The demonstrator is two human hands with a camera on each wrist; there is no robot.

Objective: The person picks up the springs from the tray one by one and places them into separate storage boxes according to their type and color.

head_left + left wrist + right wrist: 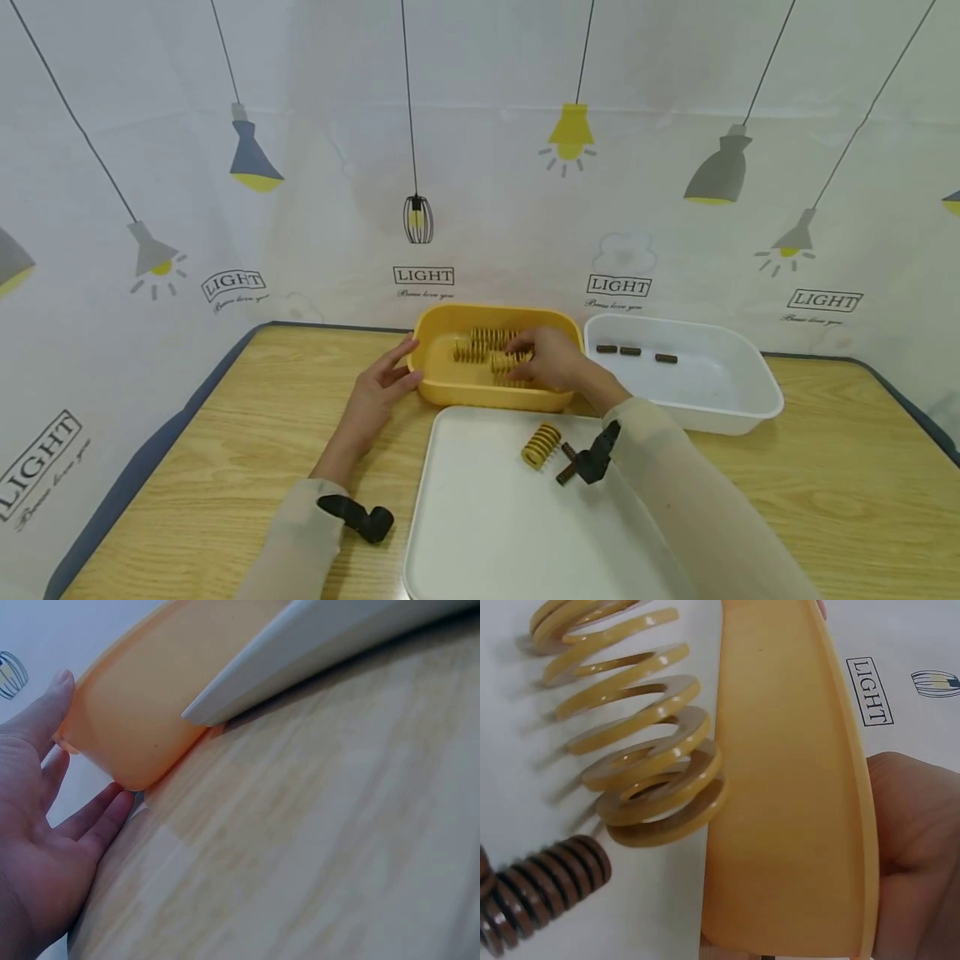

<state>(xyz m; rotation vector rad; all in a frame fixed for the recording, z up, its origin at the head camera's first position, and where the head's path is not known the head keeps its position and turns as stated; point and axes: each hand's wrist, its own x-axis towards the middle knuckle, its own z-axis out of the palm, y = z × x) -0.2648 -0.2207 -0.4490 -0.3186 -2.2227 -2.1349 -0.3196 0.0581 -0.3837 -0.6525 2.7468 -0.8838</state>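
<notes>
My left hand [375, 396] touches the left end of a yellow plastic bin [457, 395], its fingers spread and fairly straight against the wall [135, 712]. Inside that bin, my right hand [553, 360] pinches a yellow coil spring [502, 363]. Other yellow springs [469, 352] lie close by in the bin. On the white tray [480, 517] in front is one more yellow spring [541, 446], seen large in the right wrist view. Beside it are small brown springs [566, 475], partly covered by the wrist camera. The bin wall hides my right fingertips in the right wrist view.
A white bin [720, 421] stands right of the yellow one, with 3 small brown springs [630, 352] inside. The wood-pattern table [202, 467] reaches back to a curtain [495, 183] printed with lamps.
</notes>
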